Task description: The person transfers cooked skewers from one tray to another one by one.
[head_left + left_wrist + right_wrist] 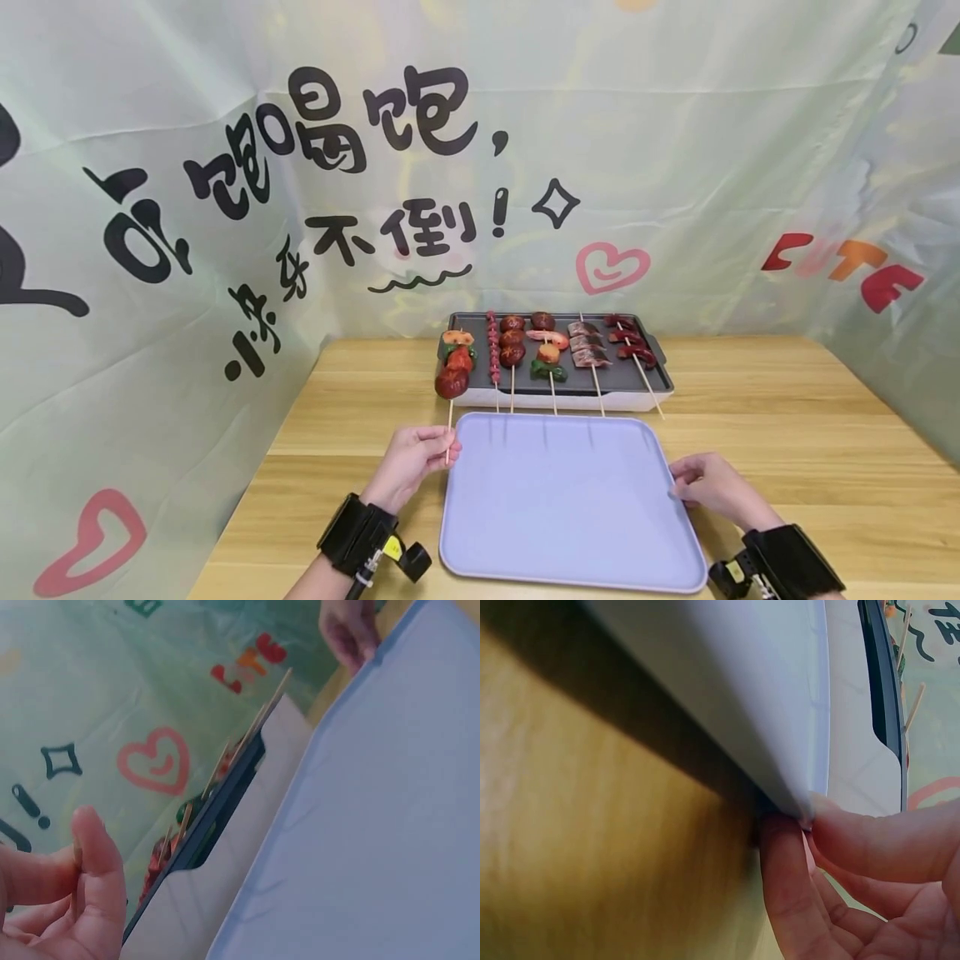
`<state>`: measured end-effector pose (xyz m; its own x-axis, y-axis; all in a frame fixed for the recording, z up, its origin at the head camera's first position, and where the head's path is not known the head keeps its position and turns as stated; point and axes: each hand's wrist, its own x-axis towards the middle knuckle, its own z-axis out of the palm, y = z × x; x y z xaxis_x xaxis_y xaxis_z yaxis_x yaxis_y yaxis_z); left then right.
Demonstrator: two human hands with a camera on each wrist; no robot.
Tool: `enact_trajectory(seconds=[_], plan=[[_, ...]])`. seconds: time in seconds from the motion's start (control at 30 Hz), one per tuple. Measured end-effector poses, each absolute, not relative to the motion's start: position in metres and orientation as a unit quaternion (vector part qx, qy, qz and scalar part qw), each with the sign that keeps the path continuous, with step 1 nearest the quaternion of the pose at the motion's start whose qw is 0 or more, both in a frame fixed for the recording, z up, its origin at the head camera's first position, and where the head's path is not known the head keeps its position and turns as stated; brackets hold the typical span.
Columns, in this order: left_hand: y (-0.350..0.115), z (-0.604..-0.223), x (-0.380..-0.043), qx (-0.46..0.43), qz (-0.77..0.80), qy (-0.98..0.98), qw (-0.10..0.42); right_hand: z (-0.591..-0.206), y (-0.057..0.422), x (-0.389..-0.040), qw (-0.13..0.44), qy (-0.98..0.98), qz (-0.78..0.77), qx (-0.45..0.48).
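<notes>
My left hand (pixel 408 462) pinches the bare stick of a food skewer (pixel 452 383) between thumb and fingers. The skewer stands roughly upright, its dark brown ball-like piece, red piece and green and orange pieces in front of the grill's left end. In the left wrist view only a short bit of the stick (pixel 77 859) shows between the fingertips. On the other side, my right hand (pixel 716 487) grips the right edge of a pale lilac tray (pixel 573 500). The right wrist view shows the thumb on one face of the tray rim (pixel 802 814) and a finger on the other.
Behind the tray, a dark grill plate with a white base (pixel 555 401) bears several skewers, including a shrimp one (pixel 551 339) and a fish-slice one (pixel 587 344). Their sticks point toward me past its front edge. Printed cloth (pixel 675 167) hangs behind the wooden table (pixel 810 417).
</notes>
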<state>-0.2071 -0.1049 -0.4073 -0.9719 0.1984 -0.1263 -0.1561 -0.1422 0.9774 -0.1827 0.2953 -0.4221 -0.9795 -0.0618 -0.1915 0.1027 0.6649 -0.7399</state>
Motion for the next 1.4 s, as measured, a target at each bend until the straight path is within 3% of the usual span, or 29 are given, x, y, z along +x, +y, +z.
enact_trajectory(seconds=[0.83,1.4], plan=[[-0.098,-0.43,-0.12,0.029,0.783,0.59,0.192,-0.423,0.296,-0.184,0.11,0.908,-0.403,0.015],[-0.087,-0.446,-0.098,-0.023,0.787,0.575,0.223,-0.422,0.296,-0.185,0.107,0.911,-0.398,0.017]])
